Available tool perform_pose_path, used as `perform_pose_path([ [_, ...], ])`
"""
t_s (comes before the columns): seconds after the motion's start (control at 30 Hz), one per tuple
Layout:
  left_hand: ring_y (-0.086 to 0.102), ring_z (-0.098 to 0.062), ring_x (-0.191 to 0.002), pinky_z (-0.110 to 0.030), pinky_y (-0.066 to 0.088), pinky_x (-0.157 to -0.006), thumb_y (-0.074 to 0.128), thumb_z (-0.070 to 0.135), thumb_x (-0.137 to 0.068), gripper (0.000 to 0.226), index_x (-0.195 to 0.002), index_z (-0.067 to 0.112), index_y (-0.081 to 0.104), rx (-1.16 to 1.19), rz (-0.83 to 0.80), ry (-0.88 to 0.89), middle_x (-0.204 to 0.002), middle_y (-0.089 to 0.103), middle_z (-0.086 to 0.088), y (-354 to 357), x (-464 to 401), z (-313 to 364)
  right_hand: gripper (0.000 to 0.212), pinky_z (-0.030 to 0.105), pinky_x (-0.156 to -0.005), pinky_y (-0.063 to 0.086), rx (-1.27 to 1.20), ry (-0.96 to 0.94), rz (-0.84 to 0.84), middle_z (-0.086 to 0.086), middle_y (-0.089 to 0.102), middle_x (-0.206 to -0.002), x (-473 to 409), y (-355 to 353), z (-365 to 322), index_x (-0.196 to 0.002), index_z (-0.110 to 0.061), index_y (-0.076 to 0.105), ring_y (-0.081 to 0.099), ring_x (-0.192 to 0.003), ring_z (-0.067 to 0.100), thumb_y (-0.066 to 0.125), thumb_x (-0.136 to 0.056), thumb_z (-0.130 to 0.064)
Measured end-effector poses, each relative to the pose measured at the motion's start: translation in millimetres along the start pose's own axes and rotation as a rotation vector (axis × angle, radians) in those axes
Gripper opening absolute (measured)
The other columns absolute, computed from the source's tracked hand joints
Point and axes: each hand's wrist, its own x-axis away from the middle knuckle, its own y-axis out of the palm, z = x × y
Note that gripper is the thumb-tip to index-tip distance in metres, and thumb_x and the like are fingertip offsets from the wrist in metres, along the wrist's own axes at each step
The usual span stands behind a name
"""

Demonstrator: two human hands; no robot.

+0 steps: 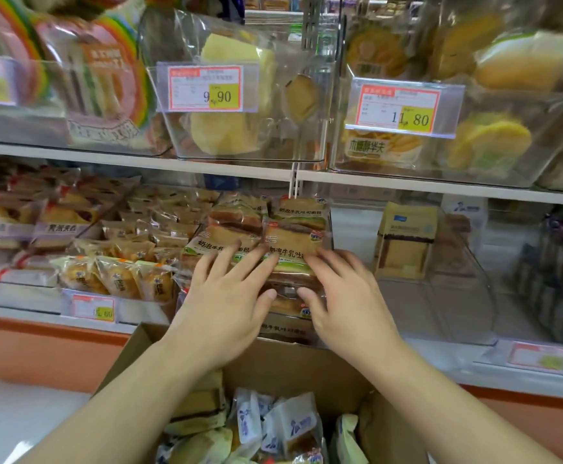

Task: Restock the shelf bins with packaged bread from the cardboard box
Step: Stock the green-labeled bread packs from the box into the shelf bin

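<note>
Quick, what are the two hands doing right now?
Left hand: open, straight fingers pressing the clear-wrapped tan toast bread packs in the shelf bin.
Right hand: open, fingers spread on the same packs.

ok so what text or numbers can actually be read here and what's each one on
"9.90": price tag on the middle upper bin.
"11.80": price tag on the right upper bin.
"木糖醇华夫": waffle pack in that right bin.
"奶泡牛乳吐司面包": toast packs under the left hand and right hand.
Lower shelf tags, the box's packs and all other print: too blurred.
</note>
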Motion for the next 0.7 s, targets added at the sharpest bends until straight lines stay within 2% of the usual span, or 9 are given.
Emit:
perform_pose_path([
  [0.1, 0.012, -0.026, -0.158, -0.051, 0.007, -0.125, 0.018, 0.057, -0.104, 0.062, -0.163, 0.039, 0.017, -0.004, -0.034, 0.009, -0.169, 0.023, 0.012, -3, 1, -2, 0.065, 0.042, -0.128, 0.017, -0.005, 0.008, -0.095, -0.012, 0.026, -0.171, 6, -5, 1, -0.163, -0.035, 0.03, 0.016, -0.158, 0.021, 0.052, -0.104, -0.052],
  [0.2, 0.008, -0.026, -0.159, -0.052, 0.004, -0.126, 0.022, 0.057, -0.105, 0.061, -0.163, 0.04, 0.013, 0.017, -0.027, 0.007, -0.171, 0.019, 0.011, -6, 3, 1, 0.068, 0.043, -0.13, 0.013, -0.036, -0.003, -0.135, -0.014, 0.018, -0.173, 14, -12, 2, -0.165, -0.037, 0.022, 0.009, -0.16, 0.019, 0.05, -0.105, -0.052],
  [0.3, 0.004, -0.02, -0.159, -0.049, 0.004, -0.127, 0.031, 0.056, -0.106, 0.061, -0.163, 0.04, 0.016, 0.114, -0.015, -0.001, -0.171, 0.015, 0.013, -17, 11, 6, 0.067, 0.045, -0.13, 0.021, -0.085, -0.032, -0.104, -0.012, 0.027, -0.171, 27, -25, -2, -0.165, -0.034, 0.028, 0.018, -0.158, 0.016, 0.054, -0.104, -0.048],
  [0.37, 0.008, -0.016, -0.158, -0.051, 0.012, -0.128, 0.036, 0.055, -0.105, 0.061, -0.162, 0.039, 0.023, 0.2, -0.008, 0.017, -0.17, 0.018, 0.013, -25, 22, 8, 0.064, 0.044, -0.128, 0.026, -0.118, -0.064, -0.079, -0.009, 0.036, -0.166, 40, -33, -7, -0.162, -0.029, 0.036, 0.027, -0.154, 0.014, 0.057, -0.103, -0.044],
  [0.47, 0.02, -0.015, -0.155, -0.051, 0.023, -0.126, 0.041, 0.051, -0.104, 0.058, -0.16, 0.034, 0.034, 0.26, -0.002, 0.074, -0.167, 0.03, 0.01, -30, 48, 12, 0.057, 0.031, -0.123, 0.029, -0.21, -0.123, -0.063, -0.009, 0.051, -0.154, 62, -38, -19, -0.154, -0.024, 0.049, 0.038, -0.146, 0.012, 0.062, -0.101, -0.039],
  [0.53, 0.025, -0.012, -0.153, -0.043, 0.024, -0.126, 0.047, 0.047, -0.104, 0.057, -0.158, 0.03, 0.039, 0.283, -0.016, 0.082, -0.164, 0.035, 0.009, -31, 64, 13, 0.055, 0.025, -0.12, 0.028, -0.245, -0.147, -0.124, -0.01, 0.053, -0.15, 76, -34, -28, -0.152, -0.024, 0.051, 0.04, -0.143, 0.011, 0.063, -0.101, -0.039],
  [0.7, 0.031, -0.006, -0.148, -0.028, 0.024, -0.123, 0.044, 0.049, -0.104, 0.055, -0.156, 0.032, 0.041, 0.344, -0.153, 0.038, -0.161, 0.037, 0.014, -16, 110, 11, 0.056, 0.036, -0.113, 0.043, -0.196, -0.177, -0.42, -0.005, 0.057, -0.141, 103, 0, -35, -0.152, -0.026, 0.049, 0.05, -0.134, 0.016, 0.064, -0.101, -0.042],
])
